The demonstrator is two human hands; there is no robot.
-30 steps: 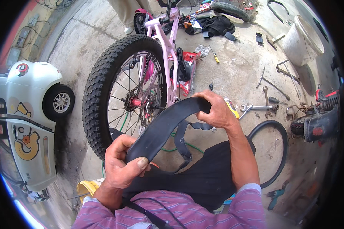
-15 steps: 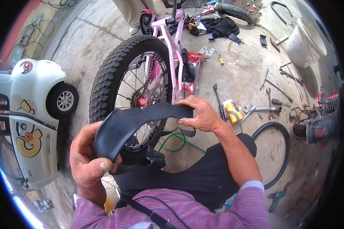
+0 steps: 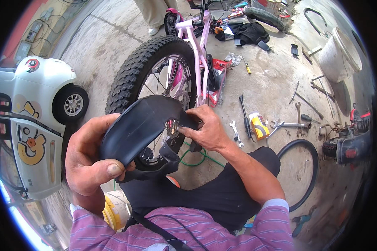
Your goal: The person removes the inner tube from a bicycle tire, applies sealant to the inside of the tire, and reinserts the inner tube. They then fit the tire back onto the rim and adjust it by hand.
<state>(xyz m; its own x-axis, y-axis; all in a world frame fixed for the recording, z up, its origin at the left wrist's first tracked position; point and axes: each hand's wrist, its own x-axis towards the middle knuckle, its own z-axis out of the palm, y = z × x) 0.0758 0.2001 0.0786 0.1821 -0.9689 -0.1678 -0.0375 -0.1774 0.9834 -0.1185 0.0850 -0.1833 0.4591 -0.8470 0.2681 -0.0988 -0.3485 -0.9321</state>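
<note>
A flattened black rubber inner tube [image 3: 132,123] is stretched between my two hands, bowed upward in the middle. My left hand [image 3: 90,157] grips its broad left end, the thumb on the near side and the fingers behind. My right hand [image 3: 207,129] pinches its narrower right part between thumb and fingers. The rest of the tube loops down toward my lap, partly hidden. Just beyond my hands stands a pink bicycle frame [image 3: 200,52] with a fat knobby tyre [image 3: 132,69] on its wheel; the tube covers the wheel's lower part.
A white toy car [image 3: 42,92] stands at left. On the concrete at right lie a combination wrench [image 3: 237,134], a yellow-and-white box [image 3: 259,126], more wrenches, and a black tube ring [image 3: 312,167]. A white bucket [image 3: 338,56] is farther back. A person's legs [image 3: 156,14] show at the top.
My right hand has moved left and slightly down, bringing its grip nearer the left hand. The tube now arches higher between them. The view has shifted a little.
</note>
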